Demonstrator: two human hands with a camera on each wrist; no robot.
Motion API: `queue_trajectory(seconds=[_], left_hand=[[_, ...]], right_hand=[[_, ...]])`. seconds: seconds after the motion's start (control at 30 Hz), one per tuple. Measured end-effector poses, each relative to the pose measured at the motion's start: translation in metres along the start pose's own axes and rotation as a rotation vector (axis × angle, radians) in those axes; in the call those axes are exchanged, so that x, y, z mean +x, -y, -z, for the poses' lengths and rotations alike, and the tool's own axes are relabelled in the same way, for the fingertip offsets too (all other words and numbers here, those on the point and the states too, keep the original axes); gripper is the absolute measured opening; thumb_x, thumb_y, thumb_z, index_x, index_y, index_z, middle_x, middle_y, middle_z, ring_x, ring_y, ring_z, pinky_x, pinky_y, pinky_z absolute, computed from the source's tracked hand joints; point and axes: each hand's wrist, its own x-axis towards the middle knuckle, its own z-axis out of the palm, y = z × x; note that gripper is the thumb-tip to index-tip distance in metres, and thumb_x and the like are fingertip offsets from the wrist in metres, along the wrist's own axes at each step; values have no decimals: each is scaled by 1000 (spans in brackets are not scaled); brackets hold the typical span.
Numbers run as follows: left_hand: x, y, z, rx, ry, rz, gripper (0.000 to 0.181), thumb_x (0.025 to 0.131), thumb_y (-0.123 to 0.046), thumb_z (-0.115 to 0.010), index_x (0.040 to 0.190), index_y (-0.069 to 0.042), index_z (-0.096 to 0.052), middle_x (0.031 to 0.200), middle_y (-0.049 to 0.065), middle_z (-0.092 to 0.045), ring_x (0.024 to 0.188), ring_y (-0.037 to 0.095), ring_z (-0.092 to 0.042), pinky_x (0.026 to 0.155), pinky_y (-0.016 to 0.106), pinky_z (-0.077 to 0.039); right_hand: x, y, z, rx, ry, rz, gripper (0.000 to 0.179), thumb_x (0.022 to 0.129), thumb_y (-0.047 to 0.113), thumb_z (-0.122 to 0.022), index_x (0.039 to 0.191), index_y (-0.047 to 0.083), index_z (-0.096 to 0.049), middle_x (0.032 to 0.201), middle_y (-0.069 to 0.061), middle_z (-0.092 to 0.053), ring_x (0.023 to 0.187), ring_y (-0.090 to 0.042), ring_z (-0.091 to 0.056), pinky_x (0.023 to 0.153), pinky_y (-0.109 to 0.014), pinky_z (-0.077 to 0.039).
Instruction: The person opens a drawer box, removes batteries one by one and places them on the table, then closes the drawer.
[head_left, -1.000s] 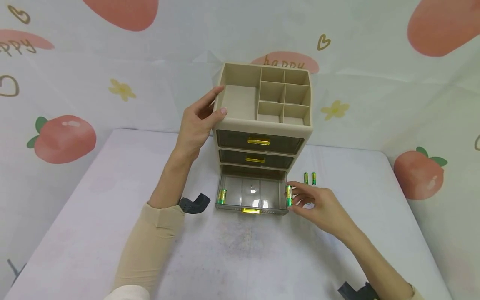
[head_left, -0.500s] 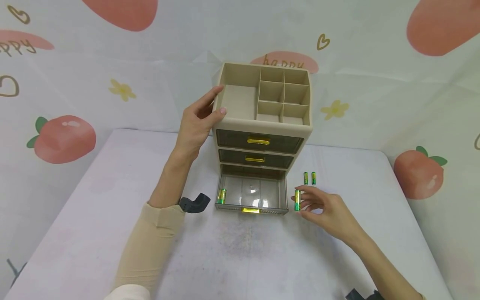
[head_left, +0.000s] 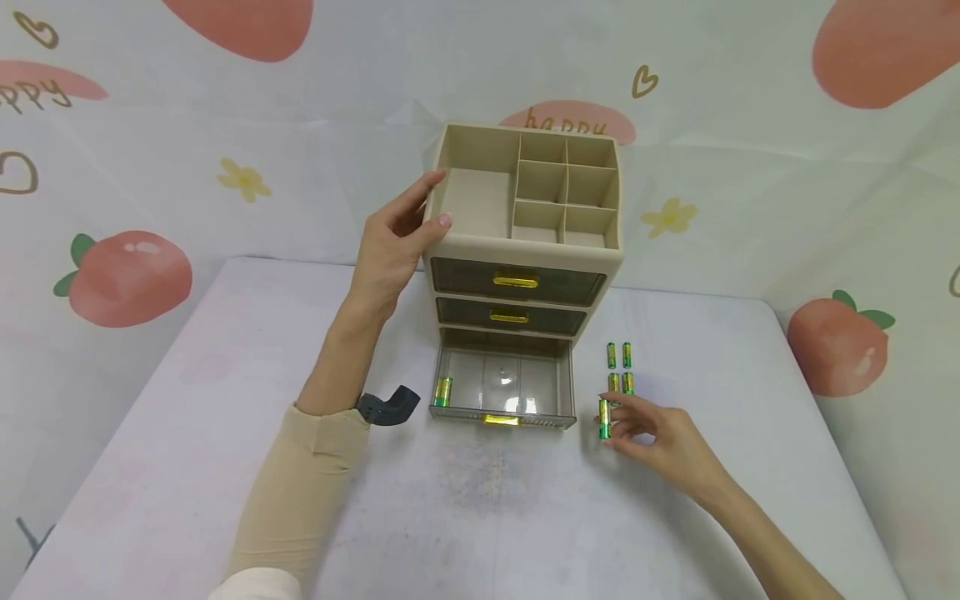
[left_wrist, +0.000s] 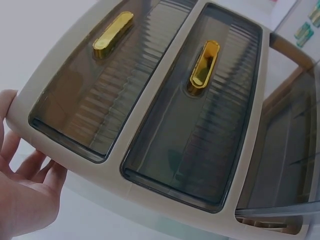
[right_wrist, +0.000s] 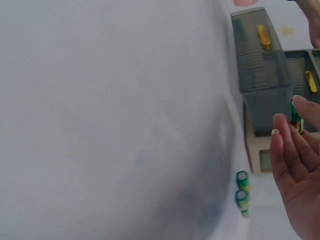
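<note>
A beige desktop drawer organizer (head_left: 517,247) stands at the back of the table, its bottom drawer (head_left: 536,421) pulled out. My left hand (head_left: 384,250) grips the organizer's upper left side, thumb on the top rim; the left wrist view shows its curled fingers (left_wrist: 32,165) against the casing. Between thumb and fingertips, my right hand (head_left: 667,442) pinches a green-and-gold battery (head_left: 604,418), upright, to the right of the drawer and apart from it. A similar battery (head_left: 444,392) stands in the drawer's front left corner.
Several more batteries (head_left: 627,356) stand on the white table (head_left: 480,517) in two rows right of the organizer. The upper drawers with gold handles (head_left: 516,281) are closed. A dark wrist mount (head_left: 390,408) juts from the left forearm. A printed cloth (head_left: 360,100) hangs behind.
My right hand has moved right and toward me with the battery, away from the drawer's right wall, uncovering batteries behind it. The left hand has stayed in place.
</note>
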Motion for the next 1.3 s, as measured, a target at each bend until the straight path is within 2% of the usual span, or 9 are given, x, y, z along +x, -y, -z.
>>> queue_trajectory(seconds=[0.27, 0.7, 0.93, 1.3], left_hand=[[-1, 0, 1, 5, -3, -4, 52, 93, -6, -67, 143, -15, -56, 151, -3, -45, 134, 21, -49, 101, 33, -46], [-1, 1, 0, -7, 6, -10, 52, 93, -6, -67, 143, -13, -55, 152, -3, -44, 136, 21, -47, 103, 34, -45], [1, 1, -2, -15, 16, -12, 52, 93, -6, -67, 143, -13, -56, 151, -2, -45, 136, 21, -47, 102, 34, -45], [0, 1, 0, -20, 4, -11, 52, 93, -6, -67, 143, -13, -56, 152, -4, -44, 136, 20, -46, 103, 33, -44]], right_hand=[[-9, -15, -4, 52, 0, -3, 55, 75, -8, -82, 126, -3, -63, 88, 1, -69, 75, -8, -65, 72, -20, -55], [-18, -32, -4, 56, 10, -37, 56, 74, -8, -83, 126, -4, -62, 84, 2, -67, 74, -7, -64, 72, -20, -55], [-22, -37, -2, 34, 36, -77, 56, 75, -5, -83, 127, -3, -62, 82, 4, -66, 71, -6, -63, 67, -19, -54], [-18, -42, 2, -15, 67, -109, 52, 76, -3, -83, 125, -2, -65, 77, 7, -63, 69, -5, -62, 64, -21, -54]])
